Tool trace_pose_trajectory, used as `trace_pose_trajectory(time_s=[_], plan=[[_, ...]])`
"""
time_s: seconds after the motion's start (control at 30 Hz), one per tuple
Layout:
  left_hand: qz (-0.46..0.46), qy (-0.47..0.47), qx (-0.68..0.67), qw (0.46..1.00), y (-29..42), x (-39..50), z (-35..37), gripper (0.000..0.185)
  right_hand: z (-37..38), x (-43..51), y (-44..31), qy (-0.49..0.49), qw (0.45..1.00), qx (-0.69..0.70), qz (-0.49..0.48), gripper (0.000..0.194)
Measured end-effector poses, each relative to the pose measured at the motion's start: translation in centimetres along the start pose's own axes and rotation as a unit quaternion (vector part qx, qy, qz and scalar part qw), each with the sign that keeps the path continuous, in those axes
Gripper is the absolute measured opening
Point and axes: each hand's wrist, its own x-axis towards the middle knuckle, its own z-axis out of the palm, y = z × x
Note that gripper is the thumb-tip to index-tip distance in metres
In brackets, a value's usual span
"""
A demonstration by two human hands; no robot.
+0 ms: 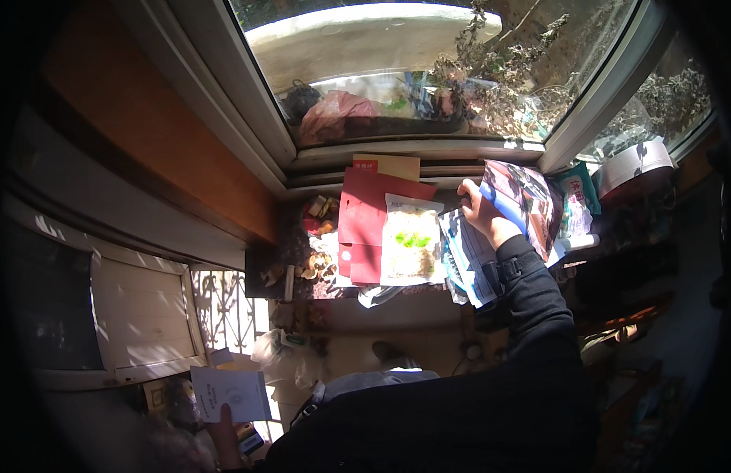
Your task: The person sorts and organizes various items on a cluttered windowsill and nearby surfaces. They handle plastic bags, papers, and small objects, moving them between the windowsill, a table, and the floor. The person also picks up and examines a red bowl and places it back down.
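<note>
At the lower left, my left hand (225,428) holds a white printed booklet or envelope (235,393), with the thumb on its face. My right hand (484,213) is over the windowsill counter, against the edge of a glossy colour-printed sheet or bag (528,204); its grip is partly hidden. Beneath that wrist lies a white and blue printed packet (469,254). Left of it, a clear food packet with a green print (411,239) overlaps red paper folders (361,213). A yellow card or envelope (401,167) sticks out behind the folders.
Peels or scraps (319,266) and a small white stick (289,282) lie at the counter's left. A teal packet (581,189) and a round white container (634,165) stand right. The window frame (424,145) borders the back. Plastic bags (277,349) sit below.
</note>
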Motion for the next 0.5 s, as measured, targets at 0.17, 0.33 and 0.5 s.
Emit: trace_pose_trajectory(time_s=[0.17, 0.33, 0.5], plan=[[-0.025, -0.007, -0.014, 1.000, -0.2, 0.2, -0.3, 0.054, -1.5, -0.1, 0.1, 0.026, 0.999, -0.033, -0.014, 0.020], [-0.023, 0.006, -0.034, 0.999, 0.0, -0.2, 0.4, 0.044, -1.4, -0.6, -1.4, 0.143, 0.981, 0.007, -0.134, 0.028], [-0.022, 0.001, -0.041, 0.999, 0.7, -0.5, 0.4, 0.040, -2.6, -1.6, -5.2, -0.058, 0.973, -0.151, -0.163, 0.049]])
